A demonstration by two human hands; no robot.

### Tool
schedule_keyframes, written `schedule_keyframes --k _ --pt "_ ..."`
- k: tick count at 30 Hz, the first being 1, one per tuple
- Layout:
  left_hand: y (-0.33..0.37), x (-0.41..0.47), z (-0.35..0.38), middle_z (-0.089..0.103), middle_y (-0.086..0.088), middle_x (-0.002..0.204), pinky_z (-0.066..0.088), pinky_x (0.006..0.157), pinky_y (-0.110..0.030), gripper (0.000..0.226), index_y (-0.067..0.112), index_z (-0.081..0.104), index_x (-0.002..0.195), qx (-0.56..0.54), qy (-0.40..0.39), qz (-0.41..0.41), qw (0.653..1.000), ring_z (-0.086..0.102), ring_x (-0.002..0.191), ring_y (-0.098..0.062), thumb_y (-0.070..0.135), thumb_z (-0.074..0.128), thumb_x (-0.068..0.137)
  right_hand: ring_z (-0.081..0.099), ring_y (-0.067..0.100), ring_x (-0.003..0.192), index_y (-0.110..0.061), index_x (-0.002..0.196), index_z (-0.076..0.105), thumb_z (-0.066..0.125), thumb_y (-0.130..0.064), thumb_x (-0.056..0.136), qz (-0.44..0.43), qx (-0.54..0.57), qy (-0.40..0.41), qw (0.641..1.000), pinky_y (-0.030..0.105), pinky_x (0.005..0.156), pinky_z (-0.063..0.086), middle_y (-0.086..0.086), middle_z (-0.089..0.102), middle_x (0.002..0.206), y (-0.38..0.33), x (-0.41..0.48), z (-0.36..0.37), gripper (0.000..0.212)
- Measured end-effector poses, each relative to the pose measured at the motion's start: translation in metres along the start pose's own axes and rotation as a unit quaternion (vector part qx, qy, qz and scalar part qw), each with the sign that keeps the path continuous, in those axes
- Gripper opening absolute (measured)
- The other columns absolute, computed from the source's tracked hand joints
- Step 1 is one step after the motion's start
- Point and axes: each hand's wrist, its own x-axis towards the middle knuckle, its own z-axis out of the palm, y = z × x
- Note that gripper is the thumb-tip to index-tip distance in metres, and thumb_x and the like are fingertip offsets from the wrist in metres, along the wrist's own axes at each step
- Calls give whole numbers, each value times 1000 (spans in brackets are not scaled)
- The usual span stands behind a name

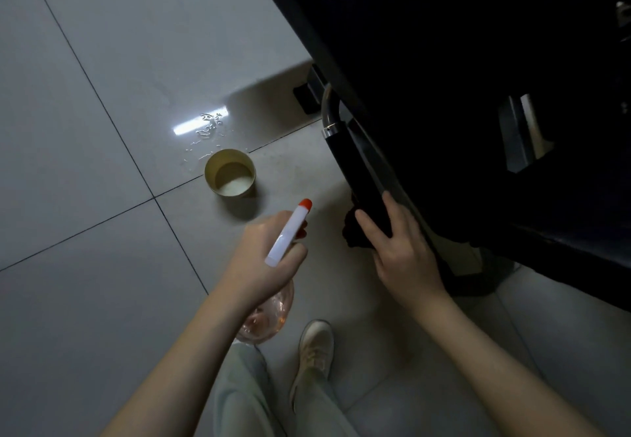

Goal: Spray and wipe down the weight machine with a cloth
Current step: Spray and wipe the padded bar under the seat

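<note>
Left hand (263, 259) grips spray bottle (286, 235); right hand (399, 252) clasps handle (355, 170), perhaps through cloth (353, 236).

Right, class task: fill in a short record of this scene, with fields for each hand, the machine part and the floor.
left hand: grips the spray bottle, orange nozzle pointing forward
right hand: holds a dark cloth against the padded handle
padded handle: black, on a metal tube of the weight machine
floor: pale tiles; a cup with liquid, spilled drops beside it
</note>
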Motion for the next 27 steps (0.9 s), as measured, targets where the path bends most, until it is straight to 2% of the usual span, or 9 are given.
schedule_keyframes --k 5,10,13,17,19,22,24,25,27 --pt "8 -4 7 69 -3 96 51 72 -30 57 9 64 107 -6 -3 3 1000 63 84 -14 48 44 70 57 40 107 -20 125 46 36 -3 76 19 39 -13 999 45 74 57 20 45 131 12 -54 -13 53" --pt "7 -5 14 69 -3 97 53 75 -39 50 8 63 109 3 -2 4 1000 63 85 -15 41 48 74 36 39 128 -14 131 47 46 -3 83 20 61 83 994 43 107 33 23 33 141 -4 -6 -12 49" --pt "8 -4 18 68 -4 98 53 76 -42 44 8 62 111 13 -15 -2 1000 63 86 -17 32 51 75 31 43 131 -10 129 52 50 3 82 -23 2 24 999 55 101 37 24 31 145 -9 5 12 48" --pt "13 -5 18 66 -1 99 53 76 -30 50 13 61 112 28 -35 20 999 61 86 -10 42 48 74 35 42 127 -10 124 50 37 1 85 -37 4 26 999 52 96 41 21 32 141 3 -19 12 43" --pt "19 -8 17 65 0 97 47 75 -22 56 13 61 109 44 -52 39 997 58 86 -7 49 43 71 39 38 124 -13 126 48 38 0 82 9 48 13 999 45 96 42 20 36 139 4 -39 3 47" --pt "30 -3 20 63 -7 91 47 70 -33 58 7 60 103 86 -103 80 988 57 79 -18 50 38 70 46 26 119 -17 125 54 44 -5 80 139 146 28 979 22 104 35 20 50 132 6 -71 -15 47" --pt "38 1 26 60 -9 87 44 66 -32 48 5 60 100 145 -140 128 971 54 74 -22 41 41 74 47 18 122 -25 123 57 51 -3 86 292 251 43 922 10 105 30 9 52 131 1 -80 -31 43" --pt "41 4 29 59 -9 85 42 64 -31 44 4 60 100 173 -154 147 962 52 72 -22 37 43 76 48 16 123 -29 125 55 54 -5 90 388 319 47 863 12 105 32 2 52 131 -2 -80 -35 42" --pt "49 8 34 58 -11 84 41 62 -30 38 4 60 101 204 -171 176 948 52 70 -23 31 46 79 49 14 122 -30 133 49 54 -17 95 565 457 63 684 29 106 38 -3 53 134 -5 -76 -38 41"
